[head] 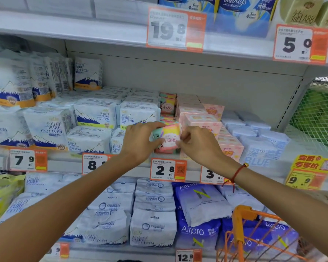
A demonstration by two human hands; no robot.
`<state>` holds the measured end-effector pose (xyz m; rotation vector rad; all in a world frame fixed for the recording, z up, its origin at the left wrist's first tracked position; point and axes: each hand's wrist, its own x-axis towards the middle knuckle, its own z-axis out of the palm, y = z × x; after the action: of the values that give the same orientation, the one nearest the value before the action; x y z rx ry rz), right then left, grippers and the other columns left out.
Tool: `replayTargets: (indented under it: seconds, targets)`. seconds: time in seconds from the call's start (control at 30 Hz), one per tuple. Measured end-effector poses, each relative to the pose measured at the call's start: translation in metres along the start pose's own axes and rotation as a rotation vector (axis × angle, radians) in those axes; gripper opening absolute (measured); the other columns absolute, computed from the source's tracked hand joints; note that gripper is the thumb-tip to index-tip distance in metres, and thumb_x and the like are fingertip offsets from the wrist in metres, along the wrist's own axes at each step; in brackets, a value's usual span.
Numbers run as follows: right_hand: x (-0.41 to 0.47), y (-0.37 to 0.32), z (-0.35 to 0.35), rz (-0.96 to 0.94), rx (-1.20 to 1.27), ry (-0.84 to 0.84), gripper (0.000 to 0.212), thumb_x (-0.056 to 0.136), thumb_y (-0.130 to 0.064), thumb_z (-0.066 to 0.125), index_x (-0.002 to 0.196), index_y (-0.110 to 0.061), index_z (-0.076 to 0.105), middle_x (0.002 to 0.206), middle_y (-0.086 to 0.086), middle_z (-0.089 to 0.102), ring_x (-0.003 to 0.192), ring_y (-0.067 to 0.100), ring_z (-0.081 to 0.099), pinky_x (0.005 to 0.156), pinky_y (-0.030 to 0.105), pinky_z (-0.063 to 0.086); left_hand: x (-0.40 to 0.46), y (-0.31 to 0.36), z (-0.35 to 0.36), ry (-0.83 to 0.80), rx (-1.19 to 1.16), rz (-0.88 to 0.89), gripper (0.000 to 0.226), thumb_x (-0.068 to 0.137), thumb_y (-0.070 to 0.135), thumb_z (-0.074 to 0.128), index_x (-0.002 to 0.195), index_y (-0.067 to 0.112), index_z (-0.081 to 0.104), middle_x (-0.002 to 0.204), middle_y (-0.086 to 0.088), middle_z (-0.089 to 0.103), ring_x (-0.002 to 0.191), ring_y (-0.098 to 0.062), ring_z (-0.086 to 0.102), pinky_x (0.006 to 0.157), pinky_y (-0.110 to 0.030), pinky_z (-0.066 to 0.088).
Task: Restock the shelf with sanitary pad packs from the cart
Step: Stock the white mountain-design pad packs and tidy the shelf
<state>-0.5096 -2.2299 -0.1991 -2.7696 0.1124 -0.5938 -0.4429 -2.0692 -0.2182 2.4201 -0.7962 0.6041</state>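
A small pastel pad pack (169, 138), pink, yellow and green, sits at the front of the middle shelf (64, 163) above the 2.8 price tag (168, 170). My left hand (138, 141) grips its left side with curled fingers. My right hand (199, 143) pinches its right edge. More packs of the same kind (167, 104) are stacked behind it. The orange cart (254, 237) shows at the lower right, its contents hidden.
White Pure Cotton packs (95, 118) fill the shelf to the left, pink boxes (203, 118) and pale blue packs (257, 144) to the right. Lower shelf holds white and blue Airpro packs (197, 208). The upper shelf edge (102, 33) hangs above. A wire mesh panel (318, 118) stands at right.
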Motion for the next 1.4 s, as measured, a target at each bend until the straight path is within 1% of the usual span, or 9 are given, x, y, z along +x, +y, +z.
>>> replayTargets:
  seconds: [0.23, 0.47, 0.6, 0.87, 0.97, 1.07, 1.13, 1.3, 1.4]
  targets:
    - [0.005, -0.011, -0.001, -0.111, -0.128, -0.019, 0.052, 0.083, -0.027, 0.068, 0.123, -0.013, 0.038, 0.089, 0.009, 0.068, 0.083, 0.033, 0.064, 0.061, 0.033, 0.045, 0.014, 0.004, -0.021, -0.151, 0.271, 0.179, 0.039, 0.092, 0.036, 0.057, 0.130, 0.031, 0.056, 0.129, 0.003, 0.061, 0.118, -0.021, 0.048, 0.097, -0.035, 0.032]
    - [0.003, -0.017, 0.010, -0.149, -0.351, -0.104, 0.034, 0.089, -0.023, 0.060, 0.121, -0.012, 0.053, 0.111, 0.015, 0.062, 0.103, 0.036, 0.058, 0.071, 0.034, 0.040, 0.007, 0.004, -0.005, -0.239, 0.426, 0.204, 0.039, 0.093, 0.041, 0.053, 0.132, 0.035, 0.053, 0.124, 0.005, 0.062, 0.118, -0.019, 0.049, 0.092, -0.032, 0.031]
    - [0.003, -0.021, 0.017, -0.153, -0.410, -0.131, 0.025, 0.089, -0.021, 0.060, 0.111, -0.010, 0.056, 0.109, 0.014, 0.061, 0.101, 0.034, 0.057, 0.066, 0.032, 0.031, 0.002, 0.000, 0.000, -0.246, 0.430, 0.235, 0.038, 0.094, 0.039, 0.051, 0.133, 0.037, 0.052, 0.130, 0.006, 0.057, 0.120, -0.019, 0.044, 0.092, -0.032, 0.030]
    - [0.007, -0.028, 0.018, -0.200, -0.555, -0.132, 0.020, 0.092, -0.014, 0.054, 0.112, -0.010, 0.055, 0.114, 0.010, 0.061, 0.107, 0.031, 0.057, 0.067, 0.032, 0.031, 0.014, -0.001, 0.003, -0.249, 0.403, 0.166, 0.037, 0.088, 0.042, 0.059, 0.124, 0.034, 0.058, 0.122, 0.006, 0.062, 0.116, -0.019, 0.046, 0.091, -0.033, 0.030]
    - [0.007, -0.029, 0.016, -0.281, -0.708, -0.139, 0.037, 0.090, -0.022, 0.058, 0.124, -0.008, 0.051, 0.124, 0.010, 0.053, 0.122, 0.029, 0.044, 0.090, 0.038, 0.037, 0.017, -0.004, 0.001, -0.229, 0.479, 0.259, 0.059, 0.083, 0.047, 0.060, 0.136, 0.025, 0.046, 0.142, 0.004, 0.044, 0.132, -0.018, 0.032, 0.103, -0.033, 0.025]
    - [0.011, -0.026, 0.017, -0.389, -0.935, -0.167, 0.055, 0.090, -0.035, 0.055, 0.135, -0.005, 0.044, 0.134, 0.014, 0.045, 0.134, 0.033, 0.028, 0.114, 0.049, 0.016, 0.027, -0.007, -0.005, -0.302, 0.652, 0.345, 0.089, 0.078, 0.064, 0.055, 0.149, 0.020, 0.024, 0.158, -0.002, 0.017, 0.147, -0.019, 0.008, 0.118, -0.040, 0.004]
    - [0.018, -0.026, 0.017, -0.387, -0.976, -0.266, 0.058, 0.093, -0.037, 0.050, 0.141, -0.007, 0.037, 0.140, 0.011, 0.045, 0.140, 0.034, 0.024, 0.116, 0.054, -0.003, 0.038, -0.011, -0.007, -0.351, 0.737, 0.365, 0.095, 0.078, 0.077, 0.041, 0.152, 0.023, 0.016, 0.161, -0.001, 0.007, 0.148, -0.018, -0.004, 0.118, -0.044, -0.009]
    - [0.034, -0.031, 0.021, -0.352, -0.840, -0.341, 0.042, 0.091, -0.020, 0.051, 0.132, -0.011, 0.047, 0.114, 0.004, 0.064, 0.119, 0.026, 0.053, 0.118, 0.043, -0.005, 0.044, -0.031, -0.012, -0.350, 0.706, 0.457, 0.091, 0.072, 0.085, 0.037, 0.142, 0.027, 0.041, 0.155, 0.004, 0.025, 0.148, -0.015, 0.002, 0.118, -0.043, -0.011]
    - [0.035, -0.035, 0.027, -0.345, -0.867, -0.340, 0.041, 0.090, -0.015, 0.051, 0.130, -0.007, 0.047, 0.114, 0.006, 0.062, 0.116, 0.027, 0.054, 0.118, 0.042, -0.001, 0.041, -0.041, -0.014, -0.286, 0.616, 0.495, 0.084, 0.069, 0.085, 0.041, 0.129, 0.028, 0.057, 0.147, 0.003, 0.039, 0.146, -0.017, 0.014, 0.118, -0.041, -0.007]
